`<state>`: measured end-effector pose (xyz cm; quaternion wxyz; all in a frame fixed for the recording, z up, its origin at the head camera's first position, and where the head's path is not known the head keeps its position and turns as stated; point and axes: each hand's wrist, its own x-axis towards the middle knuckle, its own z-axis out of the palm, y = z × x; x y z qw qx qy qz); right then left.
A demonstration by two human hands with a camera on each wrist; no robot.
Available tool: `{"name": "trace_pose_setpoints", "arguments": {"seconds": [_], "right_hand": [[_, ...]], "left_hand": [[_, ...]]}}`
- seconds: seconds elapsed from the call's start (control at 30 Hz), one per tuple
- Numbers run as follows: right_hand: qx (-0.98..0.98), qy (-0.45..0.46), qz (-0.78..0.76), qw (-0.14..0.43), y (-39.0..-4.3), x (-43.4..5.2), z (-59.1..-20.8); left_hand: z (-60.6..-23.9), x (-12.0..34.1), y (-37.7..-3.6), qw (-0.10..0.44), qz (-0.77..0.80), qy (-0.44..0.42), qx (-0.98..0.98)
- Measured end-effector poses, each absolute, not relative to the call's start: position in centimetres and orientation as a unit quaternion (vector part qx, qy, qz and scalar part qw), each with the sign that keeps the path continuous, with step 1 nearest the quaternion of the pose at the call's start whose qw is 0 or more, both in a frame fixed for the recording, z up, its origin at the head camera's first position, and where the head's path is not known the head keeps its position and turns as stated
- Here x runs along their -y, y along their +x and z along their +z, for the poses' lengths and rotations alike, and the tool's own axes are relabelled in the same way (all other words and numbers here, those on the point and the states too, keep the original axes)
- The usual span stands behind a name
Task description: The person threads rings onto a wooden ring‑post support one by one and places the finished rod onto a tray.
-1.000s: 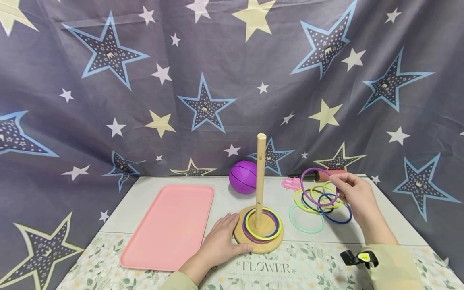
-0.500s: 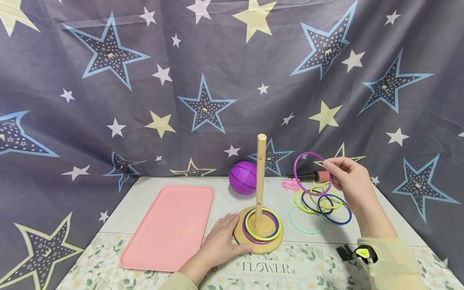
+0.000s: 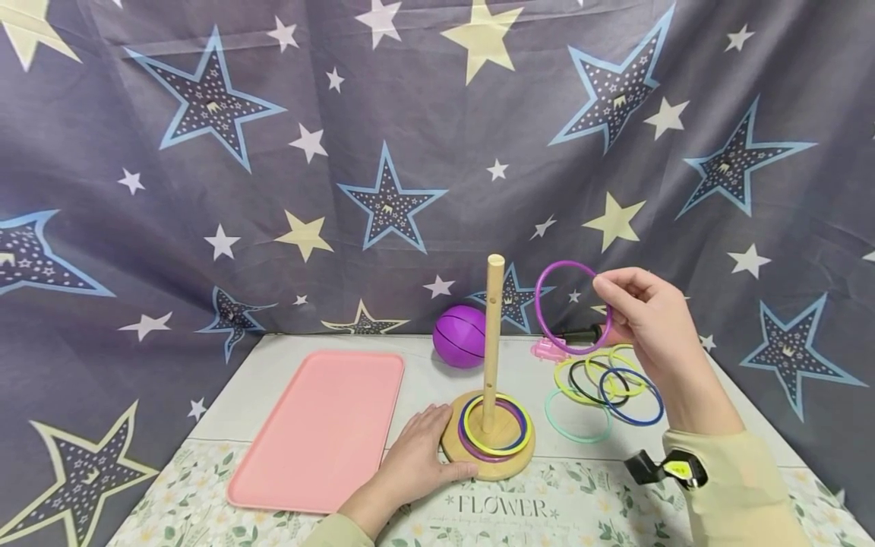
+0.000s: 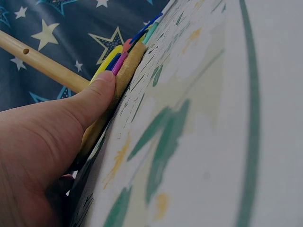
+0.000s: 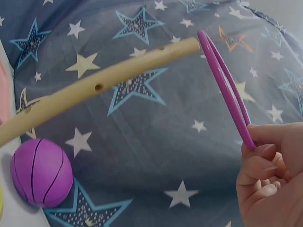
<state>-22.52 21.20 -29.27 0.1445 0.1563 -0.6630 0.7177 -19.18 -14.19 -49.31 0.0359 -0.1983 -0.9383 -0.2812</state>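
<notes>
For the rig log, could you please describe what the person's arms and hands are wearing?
Both hands, left hand and right hand, are bare. Pale yellow-green sleeves reach the wrists. A black clip with a yellow patch sits at the right cuff.

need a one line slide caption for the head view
Right hand pinches a purple ring beside the wooden peg while the left hand steadies its round base.

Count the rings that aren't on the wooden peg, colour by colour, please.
purple ring, pinched in the right hand: 1
yellow rings: 2
black ring: 1
blue ring: 1
mint green ring: 1
Total: 6
</notes>
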Motion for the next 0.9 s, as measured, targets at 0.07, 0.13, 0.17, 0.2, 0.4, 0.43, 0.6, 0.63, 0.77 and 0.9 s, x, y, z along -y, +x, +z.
{"name": "trace_pose_setpoints", "arguments": {"seconds": [0.07,0.13,0.17,0.2,0.4,0.43,0.6,0.63,0.77,0.9], "right_hand": [[0.654,0.164,0.724,0.146,-22.4,-20.7,-28.8],[0.646,0.168,0.730,0.149,-22.4,-20.1,-28.3],[0.642,0.169,0.733,0.150,-22.4,-19.8,-28.1],[0.641,0.169,0.734,0.151,-22.3,-19.5,-27.9],[0.630,0.180,0.739,0.160,-22.3,-17.7,-26.9],[0.626,0.185,0.740,0.162,-22.3,-17.4,-26.8],[0.626,0.199,0.737,0.160,-22.3,-16.1,-26.4],[0.627,0.200,0.736,0.160,-22.3,-15.9,-26.3],[0.629,0.199,0.736,0.155,-22.5,-15.0,-26.2],[0.627,0.199,0.738,0.150,-22.7,-14.3,-26.2]], "left_hand": [[-49.4,14.2,-19.2,0.037,-0.282,-0.199,0.938],[-49.4,14.2,-19.2,0.038,-0.282,-0.200,0.937],[-49.4,14.2,-19.2,0.038,-0.282,-0.201,0.937],[-49.4,14.2,-19.2,0.038,-0.282,-0.201,0.937],[-49.4,14.2,-19.2,0.038,-0.283,-0.203,0.937],[-49.4,14.2,-19.1,0.038,-0.283,-0.203,0.937],[-49.3,14.3,-19.1,0.036,-0.283,-0.206,0.936],[-49.3,14.3,-19.1,0.035,-0.283,-0.206,0.936],[-49.4,14.3,-19.2,0.037,-0.281,-0.207,0.936],[-49.4,14.3,-19.2,0.039,-0.280,-0.208,0.936]]}}
